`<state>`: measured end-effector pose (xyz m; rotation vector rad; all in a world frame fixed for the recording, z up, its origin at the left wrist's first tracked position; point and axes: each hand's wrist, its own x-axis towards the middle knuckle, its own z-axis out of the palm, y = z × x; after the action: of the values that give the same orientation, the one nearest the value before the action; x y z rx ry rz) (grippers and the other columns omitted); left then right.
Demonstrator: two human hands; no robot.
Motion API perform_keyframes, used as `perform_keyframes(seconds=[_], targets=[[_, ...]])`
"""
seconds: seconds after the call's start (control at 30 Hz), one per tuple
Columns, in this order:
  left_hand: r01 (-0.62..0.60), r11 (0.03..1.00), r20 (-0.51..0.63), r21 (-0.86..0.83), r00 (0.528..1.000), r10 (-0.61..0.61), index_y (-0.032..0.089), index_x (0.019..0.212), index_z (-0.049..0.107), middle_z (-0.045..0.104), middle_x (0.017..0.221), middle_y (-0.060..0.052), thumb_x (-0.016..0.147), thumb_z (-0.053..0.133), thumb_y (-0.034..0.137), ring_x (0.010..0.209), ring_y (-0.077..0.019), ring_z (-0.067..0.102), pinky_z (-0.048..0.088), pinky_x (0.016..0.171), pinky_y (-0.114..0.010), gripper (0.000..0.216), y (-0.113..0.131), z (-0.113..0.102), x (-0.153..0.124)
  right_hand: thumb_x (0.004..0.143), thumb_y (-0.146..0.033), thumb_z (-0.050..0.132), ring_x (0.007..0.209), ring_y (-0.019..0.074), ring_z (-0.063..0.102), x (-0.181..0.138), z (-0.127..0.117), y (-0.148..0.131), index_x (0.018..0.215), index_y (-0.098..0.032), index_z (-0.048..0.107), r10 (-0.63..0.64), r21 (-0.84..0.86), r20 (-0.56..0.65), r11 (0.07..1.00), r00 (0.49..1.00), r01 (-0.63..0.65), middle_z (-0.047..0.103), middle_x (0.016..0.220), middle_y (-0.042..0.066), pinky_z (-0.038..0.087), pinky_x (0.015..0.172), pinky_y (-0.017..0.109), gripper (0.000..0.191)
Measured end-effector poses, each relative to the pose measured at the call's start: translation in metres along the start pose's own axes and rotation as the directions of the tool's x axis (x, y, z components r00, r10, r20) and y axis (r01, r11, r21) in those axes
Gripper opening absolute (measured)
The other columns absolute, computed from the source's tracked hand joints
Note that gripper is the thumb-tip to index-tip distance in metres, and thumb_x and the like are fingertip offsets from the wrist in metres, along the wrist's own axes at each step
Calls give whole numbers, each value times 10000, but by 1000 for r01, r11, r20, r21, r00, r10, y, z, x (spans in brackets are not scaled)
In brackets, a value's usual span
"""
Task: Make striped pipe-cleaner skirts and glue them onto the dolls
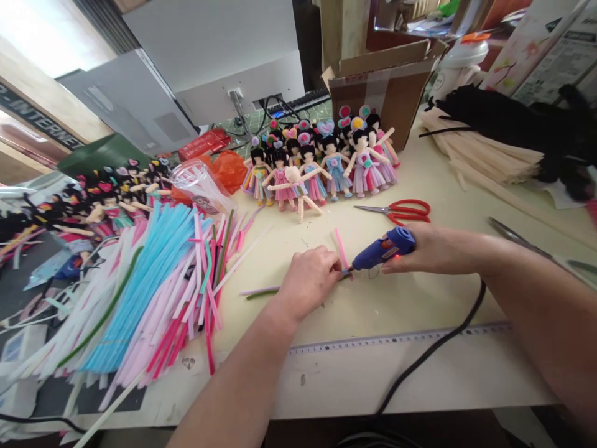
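My right hand (422,249) is wrapped round a blue glue gun (380,250), its red light lit. The gun's nozzle points left, at or very near the fingertips of my left hand (313,274). Those fingers are pinched together low over the table, on thin pipe cleaners; a lilac and a green pipe cleaner (261,294) stick out to the left of the hand. A pink pipe cleaner (341,246) lies just behind the nozzle. Exactly what sits between my left fingertips is mostly hidden.
Finished pipe-cleaner dolls (331,158) stand at the back, with a bare cream doll figure (298,190) before them. Red-handled scissors (401,210) lie behind the gun. Coloured pipe cleaners (135,292) cover the left. A ruler strip (364,342) and black cord (431,348) lie in front.
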<state>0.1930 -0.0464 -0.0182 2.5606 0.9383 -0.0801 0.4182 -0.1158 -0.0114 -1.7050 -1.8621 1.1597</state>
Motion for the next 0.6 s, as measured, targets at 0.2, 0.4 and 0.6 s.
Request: perform_keyframes(seconds=[0.2, 0.4, 0.6], targets=[[12, 1000, 20, 27, 1000, -13, 202, 857, 681, 686, 942, -34, 922, 590, 275, 931, -200, 626, 438, 808, -325, 134, -1, 0, -1, 748, -626, 595, 867, 319, 688, -6, 11, -3, 997, -302, 776, -86, 23, -121, 996, 989, 90, 768, 916, 48, 544, 794, 458, 446], [11, 1000, 32, -25, 999, -10, 210, 855, 673, 680, 932, -17, 884, 651, 368, 923, -196, 616, 423, 799, -329, 162, -4, -2, -3, 754, -579, 586, 907, 336, 696, -6, 19, -3, 993, -300, 766, -61, 30, -190, 997, 980, 67, 765, 929, 46, 554, 835, 446, 409], [10, 999, 10, -35, 1000, -10, 205, 826, 671, 675, 908, -16, 874, 648, 286, 894, -184, 612, 421, 769, -304, 97, -5, 0, -2, 724, -580, 643, 855, 280, 687, -1, 5, -1, 893, -256, 766, -39, 39, -47, 998, 998, 41, 766, 880, 18, 544, 759, 359, 386]])
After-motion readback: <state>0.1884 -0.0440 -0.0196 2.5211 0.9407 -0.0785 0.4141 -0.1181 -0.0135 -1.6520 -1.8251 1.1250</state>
